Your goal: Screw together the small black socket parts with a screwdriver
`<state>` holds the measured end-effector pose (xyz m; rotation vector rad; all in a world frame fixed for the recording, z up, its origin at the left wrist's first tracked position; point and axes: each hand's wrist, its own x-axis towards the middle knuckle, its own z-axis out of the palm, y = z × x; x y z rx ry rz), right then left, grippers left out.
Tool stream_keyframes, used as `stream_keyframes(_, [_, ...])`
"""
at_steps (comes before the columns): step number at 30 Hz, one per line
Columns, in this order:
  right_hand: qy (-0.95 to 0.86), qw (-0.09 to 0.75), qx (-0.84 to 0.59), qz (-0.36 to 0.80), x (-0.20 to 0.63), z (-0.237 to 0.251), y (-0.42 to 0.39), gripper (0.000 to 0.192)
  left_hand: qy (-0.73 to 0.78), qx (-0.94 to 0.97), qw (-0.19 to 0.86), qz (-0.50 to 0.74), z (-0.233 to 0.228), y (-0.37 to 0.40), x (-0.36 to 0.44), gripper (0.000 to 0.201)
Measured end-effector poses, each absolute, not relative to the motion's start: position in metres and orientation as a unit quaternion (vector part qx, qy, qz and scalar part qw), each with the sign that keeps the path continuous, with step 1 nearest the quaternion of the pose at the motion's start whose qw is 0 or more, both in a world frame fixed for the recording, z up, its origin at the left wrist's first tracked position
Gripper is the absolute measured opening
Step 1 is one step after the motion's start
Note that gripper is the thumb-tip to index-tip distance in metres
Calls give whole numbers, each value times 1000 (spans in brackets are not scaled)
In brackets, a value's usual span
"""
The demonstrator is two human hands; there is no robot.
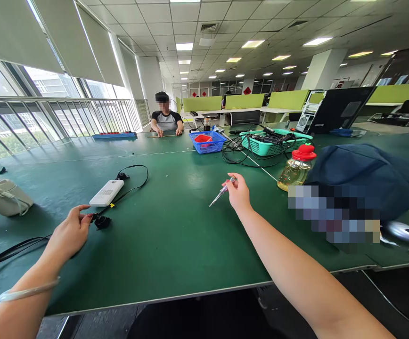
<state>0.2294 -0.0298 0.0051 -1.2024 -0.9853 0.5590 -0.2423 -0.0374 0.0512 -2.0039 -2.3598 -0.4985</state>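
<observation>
My right hand holds a small clear-handled screwdriver above the green table, its tip pointing down and left. My left hand rests on the table, its fingertips pinching a small black plug at the end of a black cable. A white rectangular adapter box lies just beyond that plug, joined to the same cable.
A beige bag sits at the left. A bottle with a red cap, a dark blue cloth bundle, a blue basket and a teal basket of cables stand on the right and far side. Another person sits at the far end.
</observation>
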Motion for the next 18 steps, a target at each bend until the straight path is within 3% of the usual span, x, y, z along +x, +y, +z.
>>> stream_keyframes(12, [-448,670,-537,249,227,7,-31,33,-650,-754,91,-21,37,-26,-252,56])
stream_keyframes(18, [-452,661,-542,253,226,7,-32,33,-679,-724,115,39,37,-35,-249,59])
